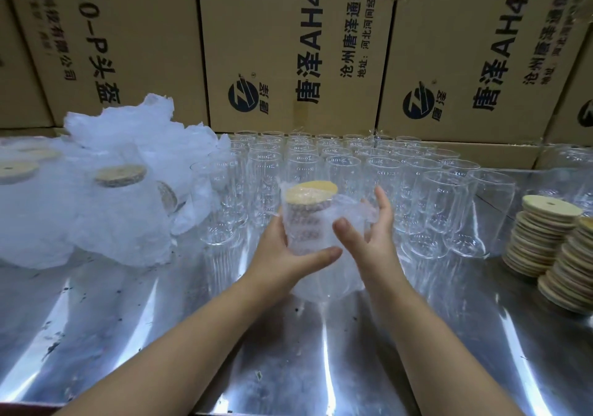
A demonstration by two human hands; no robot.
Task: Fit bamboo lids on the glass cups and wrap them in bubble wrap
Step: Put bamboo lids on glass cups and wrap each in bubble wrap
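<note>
Gripping the lidded glass cup (305, 223) from its near-left side, the left hand (276, 252) had its fingers (321, 254) curled round the lower wall, with the thumb lying across the front over the film. The right hand (369, 239) stood just opposite, fingers (382, 199) straight and loose, clasping nothing. Its thumb and palm rested against the loose flap of bubble wrap (353, 210) on the cup's right side. Between the 2 sets of fingers the cup was upright and appeared lifted off the desk (288, 358). A bamboo lid (310, 191) sat on its rim, the wrap reached up past the lid's edge on the left, and a tail of wrap hung below the hands.

Judging by that, the lid step was done for this cup and the wrapping was midway: the sheet covered part of the wall, but the flap was not yet closed. The next move likely called for the right fingers to roll the flap round the glass while the left ones turned or steadied it, then to tuck the ends over lid and base.

Just beyond the fingers stood rows of bare cups (385, 172). Well off to their right were at least 2 stacks of lids (542, 236), and to their left a heap of wrapped cups (118, 213). Cardboard boxes (288, 47) rose behind everything.
</note>
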